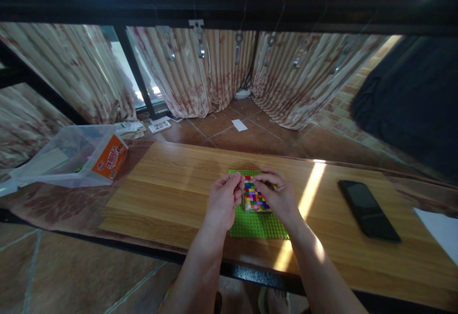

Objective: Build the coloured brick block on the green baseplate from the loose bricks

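Note:
A bright green studded baseplate [257, 227] lies on the wooden board in front of me. On it sits a block of small bricks [255, 200] in many colours, packed side by side. My left hand [225, 197] is at the block's left edge, thumb and forefinger pinched together; whatever is between them is too small to make out. Over the block's upper right side reaches my right hand [277, 192], its fingers curled down toward the bricks. The right fingertips are close to the top rows, and I cannot tell what they grip. Both hands cover parts of the block and plate.
A black phone [368, 211] lies on the wooden board [161, 190] to the right, with white paper [438, 230] beyond it. To the left stands a clear plastic bin [71, 161] with an orange label. A dark bar [229, 13] crosses in front of the curtains [214, 75].

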A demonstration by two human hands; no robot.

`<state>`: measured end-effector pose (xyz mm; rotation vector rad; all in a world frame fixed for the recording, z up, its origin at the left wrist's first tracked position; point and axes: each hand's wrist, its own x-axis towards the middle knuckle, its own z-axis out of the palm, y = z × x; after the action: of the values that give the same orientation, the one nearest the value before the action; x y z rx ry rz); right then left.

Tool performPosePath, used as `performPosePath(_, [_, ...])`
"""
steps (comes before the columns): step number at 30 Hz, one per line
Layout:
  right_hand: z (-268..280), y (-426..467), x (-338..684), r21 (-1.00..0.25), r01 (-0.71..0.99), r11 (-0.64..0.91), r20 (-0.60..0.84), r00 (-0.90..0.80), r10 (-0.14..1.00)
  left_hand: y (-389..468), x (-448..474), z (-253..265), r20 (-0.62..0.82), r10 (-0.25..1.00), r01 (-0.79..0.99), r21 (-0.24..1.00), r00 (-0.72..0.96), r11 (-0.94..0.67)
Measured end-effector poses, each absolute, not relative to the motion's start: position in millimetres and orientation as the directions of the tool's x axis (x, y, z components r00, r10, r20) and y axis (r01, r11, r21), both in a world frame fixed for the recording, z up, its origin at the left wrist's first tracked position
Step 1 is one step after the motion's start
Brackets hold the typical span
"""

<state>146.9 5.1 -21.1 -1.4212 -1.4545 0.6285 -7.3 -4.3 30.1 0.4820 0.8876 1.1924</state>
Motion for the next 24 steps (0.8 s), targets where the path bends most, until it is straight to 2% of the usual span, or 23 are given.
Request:
performPosePath(8, [-21.5, 6.4, 143.0, -0.960, 0.246, 0.135, 0.186, 0.199, 0.962, -5.8, -7.1, 30.4, -0.329, 0.939, -0.587, 0.742, 0.103, 0.324])
performPosePath(19, [-22.9, 9.1, 145.2, -0.932, 0.312, 0.182, 0.236, 0.144, 0.961, -6.3, -6.0, 29.5, -0.340, 0.934, -0.559, 0.757, 0.106, 0.339])
performPosePath(24, [-28.5, 11.4, 145.2, -0.945, 0.296, 0.137, 0.201, 0.196, 0.960, -7.2, -3.1, 28.2, -0.393, 0.913, -0.475, 0.786, 0.111, 0.396])
